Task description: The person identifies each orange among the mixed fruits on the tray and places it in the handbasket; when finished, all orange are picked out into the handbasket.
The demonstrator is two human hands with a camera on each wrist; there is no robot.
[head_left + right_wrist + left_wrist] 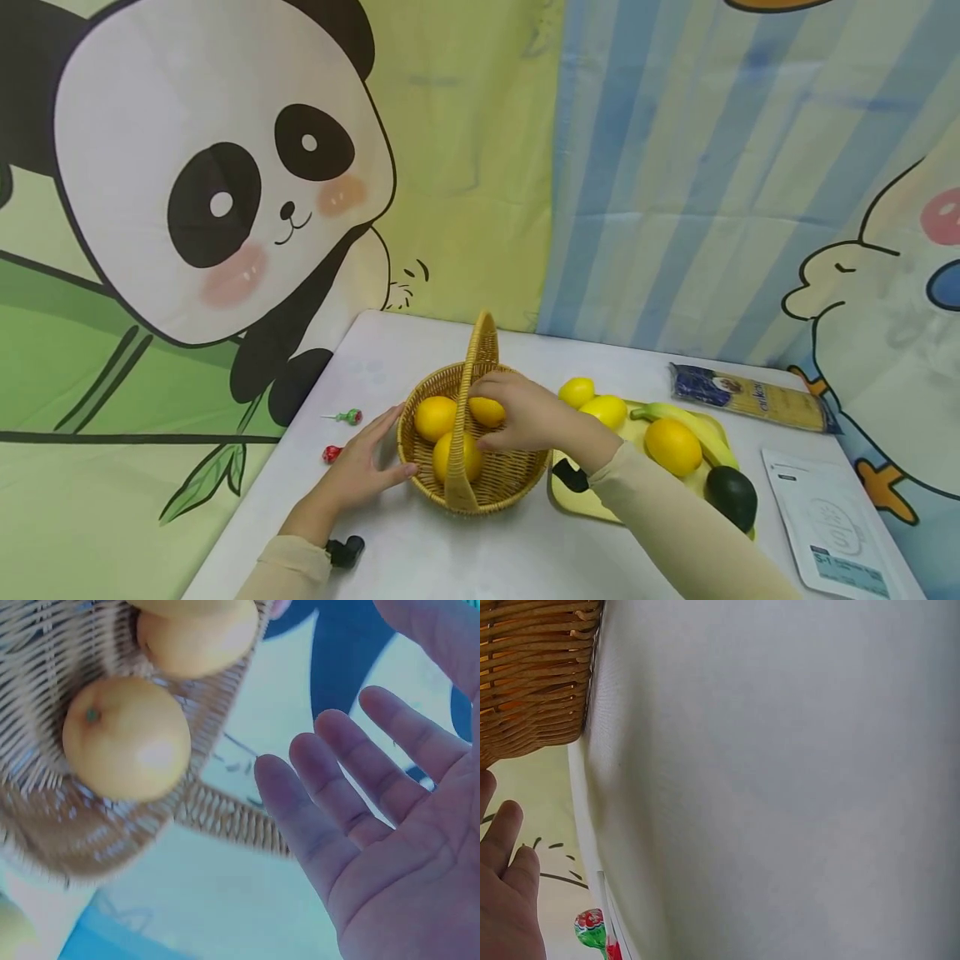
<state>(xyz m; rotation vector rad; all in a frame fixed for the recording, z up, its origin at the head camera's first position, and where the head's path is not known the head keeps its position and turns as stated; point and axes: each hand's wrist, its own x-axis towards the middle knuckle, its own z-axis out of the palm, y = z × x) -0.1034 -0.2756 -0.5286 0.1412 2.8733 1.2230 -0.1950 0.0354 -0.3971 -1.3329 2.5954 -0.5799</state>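
A wicker basket (513, 479) with a tall arched handle (459, 450) stands near the middle of the table. Three oranges lie in it: one orange (435, 417) at the left, one (468, 458) in front partly behind the handle, and one (487, 412) further back. My right hand (521, 412) is over the basket by the back orange; in the right wrist view its fingers (341, 769) are extended, with a gap between them and the nearest orange (127, 739). My left hand (360, 471) rests against the basket's left side, fingers spread.
Right of the basket, a yellow tray (592, 504) bears lemons (603, 410), a banana (693, 425), another orange (672, 447) and an avocado (731, 497). Beyond lie a pasta packet (753, 397) and a white pouch (828, 521). Two lollipops, green (348, 416) and red (332, 453), lie near my left hand.
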